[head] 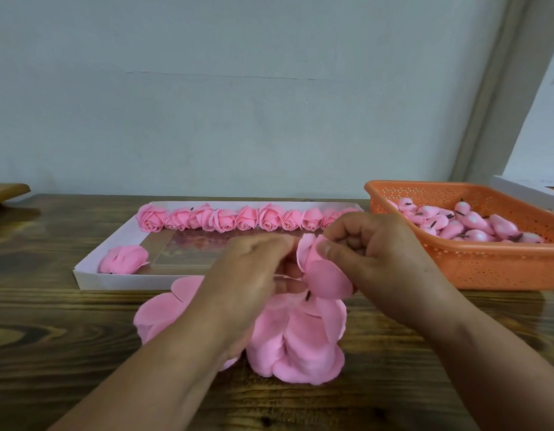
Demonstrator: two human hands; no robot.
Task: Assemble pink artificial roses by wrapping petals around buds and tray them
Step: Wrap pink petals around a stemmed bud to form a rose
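Both hands meet above the tabletop's near middle, the left hand and right hand pinching a half-wrapped rose over loose petals, apparently kept close for wrapping, finished roses lining the tray's far edge.

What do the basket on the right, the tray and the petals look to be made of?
Basket: orange moulded plastic, judging by its perforated walls. Tray: likely white card, with thin flat matte walls. Petals: soft matte pink, foam or fabric; unclear which.
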